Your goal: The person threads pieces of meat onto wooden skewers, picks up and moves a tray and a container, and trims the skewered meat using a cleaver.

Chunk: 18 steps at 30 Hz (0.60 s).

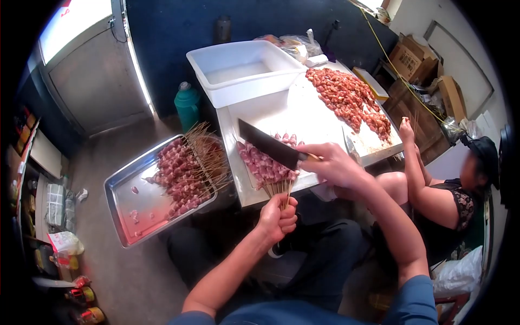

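Observation:
My left hand (278, 218) is closed around the stick ends of a bunch of meat skewers (262, 162), whose meat lies fanned on the near left corner of the white table (271, 111). In my right hand (333, 165) is a cleaver (268, 143), gripped by its handle. Its dark, broad blade lies across the meat, pointing up and to the left; whether it touches the meat I cannot tell. To the left, a metal tray (127, 203) carries a heap of finished-looking meat skewers (181, 179), sticks toward the table.
A white plastic tub (244, 81) occupies the table's back left. Loose meat pieces (349, 97) are piled at the back right. A teal flask (187, 105) stands beyond the tray. On the right sits another person (441, 200), one hand raised with thin sticks. Cardboard boxes (414, 59) are stacked behind.

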Each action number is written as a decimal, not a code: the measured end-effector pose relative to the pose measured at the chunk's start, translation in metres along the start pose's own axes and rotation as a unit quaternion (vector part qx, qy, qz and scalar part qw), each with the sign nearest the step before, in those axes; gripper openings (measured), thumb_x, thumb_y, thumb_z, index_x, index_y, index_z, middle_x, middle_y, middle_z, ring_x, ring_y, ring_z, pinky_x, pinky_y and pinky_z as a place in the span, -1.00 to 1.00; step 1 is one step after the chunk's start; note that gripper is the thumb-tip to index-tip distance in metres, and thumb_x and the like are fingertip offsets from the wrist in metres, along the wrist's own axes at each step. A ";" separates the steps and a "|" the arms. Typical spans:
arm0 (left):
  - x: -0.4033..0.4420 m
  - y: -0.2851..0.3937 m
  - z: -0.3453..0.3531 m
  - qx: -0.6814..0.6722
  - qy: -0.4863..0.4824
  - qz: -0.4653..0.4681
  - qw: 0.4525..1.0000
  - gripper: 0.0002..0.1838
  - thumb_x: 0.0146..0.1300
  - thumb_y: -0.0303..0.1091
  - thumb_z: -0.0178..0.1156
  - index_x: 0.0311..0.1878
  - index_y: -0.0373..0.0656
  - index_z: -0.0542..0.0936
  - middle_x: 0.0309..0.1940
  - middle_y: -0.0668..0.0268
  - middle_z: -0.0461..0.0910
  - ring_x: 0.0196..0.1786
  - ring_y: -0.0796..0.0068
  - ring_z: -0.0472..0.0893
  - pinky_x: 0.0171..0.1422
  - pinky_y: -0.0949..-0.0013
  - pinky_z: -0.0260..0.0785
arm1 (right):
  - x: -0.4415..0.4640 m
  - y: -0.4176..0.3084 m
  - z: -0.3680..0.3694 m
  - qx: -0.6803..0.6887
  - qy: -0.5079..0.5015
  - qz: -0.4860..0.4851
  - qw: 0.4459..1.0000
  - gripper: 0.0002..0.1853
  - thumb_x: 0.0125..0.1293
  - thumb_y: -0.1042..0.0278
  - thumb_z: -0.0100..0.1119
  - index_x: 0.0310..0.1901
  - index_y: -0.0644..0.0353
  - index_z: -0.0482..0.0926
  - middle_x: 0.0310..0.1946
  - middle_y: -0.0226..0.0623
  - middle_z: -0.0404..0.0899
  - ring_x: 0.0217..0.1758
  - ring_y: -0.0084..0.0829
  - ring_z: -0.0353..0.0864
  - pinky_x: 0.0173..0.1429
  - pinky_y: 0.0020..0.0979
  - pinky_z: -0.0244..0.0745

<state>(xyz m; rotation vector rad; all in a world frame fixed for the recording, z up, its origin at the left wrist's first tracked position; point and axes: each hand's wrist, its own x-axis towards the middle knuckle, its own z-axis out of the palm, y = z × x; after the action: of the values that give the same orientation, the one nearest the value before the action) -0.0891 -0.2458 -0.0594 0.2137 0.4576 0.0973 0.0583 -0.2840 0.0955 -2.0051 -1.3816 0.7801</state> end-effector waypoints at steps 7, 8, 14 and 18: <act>0.000 -0.001 0.001 0.000 0.009 -0.006 1.000 -0.68 0.44 -0.13 -0.19 -0.31 -0.14 0.39 -0.77 0.52 0.03 -0.80 0.66 -0.03 -0.73 0.50 -0.19 | -0.053 0.009 -0.031 0.091 -0.016 0.078 0.993 -0.57 0.25 0.40 0.14 0.17 0.25 0.52 -0.66 -0.50 0.44 -0.68 -0.73 0.37 -0.60 -0.64 0.25; 0.000 -0.001 0.001 0.003 0.006 -0.003 1.000 -0.68 0.44 -0.13 -0.20 -0.31 -0.15 0.39 -0.77 0.52 0.04 -0.80 0.66 -0.02 -0.73 0.50 -0.19 | -0.051 0.007 -0.027 0.127 -0.009 0.059 0.990 -0.56 0.26 0.42 0.14 0.19 0.26 0.50 -0.68 -0.54 0.40 -0.68 -0.76 0.33 -0.61 -0.67 0.20; -0.001 -0.001 -0.001 0.009 -0.015 0.007 1.000 -0.69 0.43 -0.15 -0.20 -0.30 -0.14 0.40 -0.78 0.51 0.05 -0.79 0.65 -0.01 -0.72 0.51 -0.17 | 0.008 -0.019 0.017 0.094 0.018 -0.051 0.994 -0.58 0.27 0.40 0.15 0.18 0.23 0.53 -0.52 -0.43 0.53 -0.52 -0.69 0.45 -0.47 -0.60 0.33; -0.002 0.001 0.001 0.017 -0.007 -0.012 1.000 -0.68 0.43 -0.15 -0.20 -0.33 -0.12 0.42 -0.78 0.50 0.07 -0.80 0.63 0.00 -0.72 0.48 -0.14 | -0.005 -0.008 0.015 -0.056 -0.029 -0.045 0.997 -0.58 0.26 0.40 0.15 0.18 0.20 0.54 -0.46 -0.31 0.59 -0.46 -0.60 0.48 -0.35 -0.50 0.40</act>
<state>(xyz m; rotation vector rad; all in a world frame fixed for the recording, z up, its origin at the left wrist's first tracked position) -0.0905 -0.2456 -0.0573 0.2427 0.4488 0.0650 0.0406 -0.2845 0.0926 -2.0029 -1.5694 0.7393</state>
